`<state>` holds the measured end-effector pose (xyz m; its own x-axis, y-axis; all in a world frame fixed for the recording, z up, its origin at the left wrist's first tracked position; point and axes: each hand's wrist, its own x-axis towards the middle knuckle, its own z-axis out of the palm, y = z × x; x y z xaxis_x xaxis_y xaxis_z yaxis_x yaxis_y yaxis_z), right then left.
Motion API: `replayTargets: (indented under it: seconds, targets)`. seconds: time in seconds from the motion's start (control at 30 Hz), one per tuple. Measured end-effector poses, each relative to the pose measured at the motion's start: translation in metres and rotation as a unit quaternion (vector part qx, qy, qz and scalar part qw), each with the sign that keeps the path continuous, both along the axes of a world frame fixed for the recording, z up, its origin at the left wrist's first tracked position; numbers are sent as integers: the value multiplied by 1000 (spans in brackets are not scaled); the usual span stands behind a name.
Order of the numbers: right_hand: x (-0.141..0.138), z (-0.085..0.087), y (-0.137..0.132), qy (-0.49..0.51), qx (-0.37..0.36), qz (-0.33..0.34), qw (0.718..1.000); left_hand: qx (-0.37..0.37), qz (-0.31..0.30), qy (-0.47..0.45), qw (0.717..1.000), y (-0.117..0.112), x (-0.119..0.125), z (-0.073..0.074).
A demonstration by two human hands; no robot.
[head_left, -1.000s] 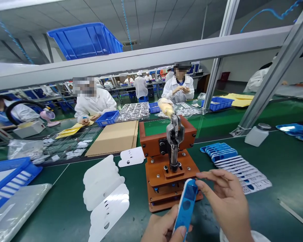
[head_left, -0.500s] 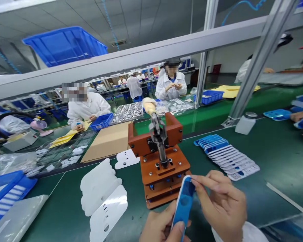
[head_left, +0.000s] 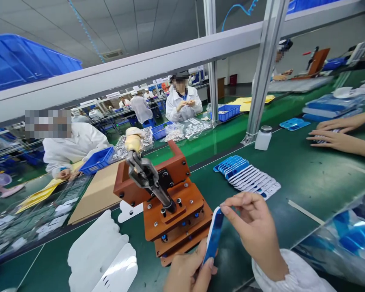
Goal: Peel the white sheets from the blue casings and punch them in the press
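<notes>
The left hand (head_left: 187, 272) and right hand (head_left: 252, 229) hold a narrow blue-and-white plastic strip (head_left: 214, 235) in a tight fingertip pinch, upright just beside the orange-brown layered bench press (head_left: 173, 217). Overlapping rows of similar blue-and-white strips (head_left: 246, 175) lie on the green workbench (head_left: 307, 178).

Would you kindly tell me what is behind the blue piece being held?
The wooden press base and green bench show beside the blue plastic piece, held by the left hand and right hand; directly behind it is covered.

The hand press (head_left: 167, 211) stands on the workbench (head_left: 295, 227), with stacked sheets (head_left: 100, 255) to its left, a row of plastic covers (head_left: 246, 174) to its right, and a bottle (head_left: 263, 138) behind that row.
</notes>
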<state>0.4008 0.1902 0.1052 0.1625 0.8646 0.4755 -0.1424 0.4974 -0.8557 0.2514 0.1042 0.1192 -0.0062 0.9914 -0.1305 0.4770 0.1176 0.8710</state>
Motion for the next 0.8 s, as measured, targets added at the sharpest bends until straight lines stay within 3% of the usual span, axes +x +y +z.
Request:
replayTargets:
  seconds: [0.1, 0.2, 0.27, 0.33, 0.4, 0.5, 0.63, 0.8]
  targets:
    - [6, 0, 5, 15, -107, 54, 993, 14, -28, -3, 1000, 6, -1, -4]
    - [8, 0, 6, 36, -95, 24, 994, -37, 21, -100, 994, 7, 9, -9]
    - [7, -1, 2, 49, -66, 13, 997, -62, 36, -242, 968, 9, 19, -9]
    - [5, -3, -3, 48, -64, 37, 996, -87, 22, -380, 921, 16, 29, -6]
    - [4, -8, -9, 42, -88, 75, 992, -109, 26, -444, 889, 24, 37, -1]
    - [7, -16, -15, 15, -87, 73, 993, -96, 62, -458, 882, 35, 43, 3]
    - [14, -21, -17, -51, 2, -9, 999, -84, 47, -462, 882, 39, 44, -4]
    - [20, -12, -16, -136, 119, -59, 982, -79, 54, -459, 883, 38, 45, -8]
